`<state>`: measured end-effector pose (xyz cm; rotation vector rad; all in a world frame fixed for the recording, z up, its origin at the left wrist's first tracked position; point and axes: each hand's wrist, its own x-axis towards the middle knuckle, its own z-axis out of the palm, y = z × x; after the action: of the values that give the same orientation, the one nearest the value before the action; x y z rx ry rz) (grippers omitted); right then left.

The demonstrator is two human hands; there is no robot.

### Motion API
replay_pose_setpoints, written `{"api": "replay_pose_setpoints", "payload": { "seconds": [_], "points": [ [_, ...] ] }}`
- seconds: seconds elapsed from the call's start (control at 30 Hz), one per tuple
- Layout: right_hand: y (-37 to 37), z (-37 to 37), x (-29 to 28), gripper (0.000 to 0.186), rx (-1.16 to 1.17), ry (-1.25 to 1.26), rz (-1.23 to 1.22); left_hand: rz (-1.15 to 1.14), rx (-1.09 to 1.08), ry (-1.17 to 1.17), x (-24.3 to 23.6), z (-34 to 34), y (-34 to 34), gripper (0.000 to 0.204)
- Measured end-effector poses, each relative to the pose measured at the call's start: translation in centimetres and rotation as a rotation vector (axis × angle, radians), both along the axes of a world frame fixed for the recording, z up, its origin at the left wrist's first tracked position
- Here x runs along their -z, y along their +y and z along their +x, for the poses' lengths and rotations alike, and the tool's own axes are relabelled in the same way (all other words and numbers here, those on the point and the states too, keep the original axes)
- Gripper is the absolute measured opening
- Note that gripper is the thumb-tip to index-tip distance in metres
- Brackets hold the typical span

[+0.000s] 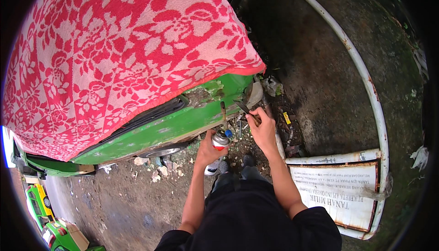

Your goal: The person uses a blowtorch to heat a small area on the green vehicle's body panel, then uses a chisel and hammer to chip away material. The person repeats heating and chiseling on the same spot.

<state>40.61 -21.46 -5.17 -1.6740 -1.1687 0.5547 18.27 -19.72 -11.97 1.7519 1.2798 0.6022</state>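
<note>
My left hand is closed round the can of a gas blowtorch. Its metal nozzle and blue fitting rise toward the side of a green car. In my right hand is a scraper, its dark flat blade angled up and left at the car's corner. The blade's tip is close to the green panel; I cannot tell whether it touches. Left of the blade, a patch of stripped, flaking paint shows on the bodywork. No flame is visible at the nozzle.
A red and pink floral blanket covers most of the car. Paint flakes litter the ground below. On my right stands a rusty white metal frame with a sign panel. Other green vehicles are at the lower left.
</note>
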Motion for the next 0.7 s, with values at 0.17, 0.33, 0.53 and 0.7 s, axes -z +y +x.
{"api": "replay_pose_setpoints", "payload": {
  "seconds": [0.17,0.33,0.53,0.7],
  "points": [
    [-0.1,-0.2,-0.3,0.017,0.016,0.016,-0.019,-0.028,0.008,-0.031,0.4,0.0,0.2,0.076],
    [-0.4,-0.1,0.2,0.016,0.03,0.014,-0.016,0.01,0.014,-0.016,0.4,0.0,0.2,0.076],
    [-0.8,-0.1,0.5,0.015,0.051,0.024,-0.032,0.028,0.02,0.001,0.9,-0.2,0.3,0.075],
    [-1.3,-0.1,0.6,0.015,0.06,0.021,-0.047,0.016,0.028,-0.018,1.1,-0.3,0.4,0.074]
  ]
}}
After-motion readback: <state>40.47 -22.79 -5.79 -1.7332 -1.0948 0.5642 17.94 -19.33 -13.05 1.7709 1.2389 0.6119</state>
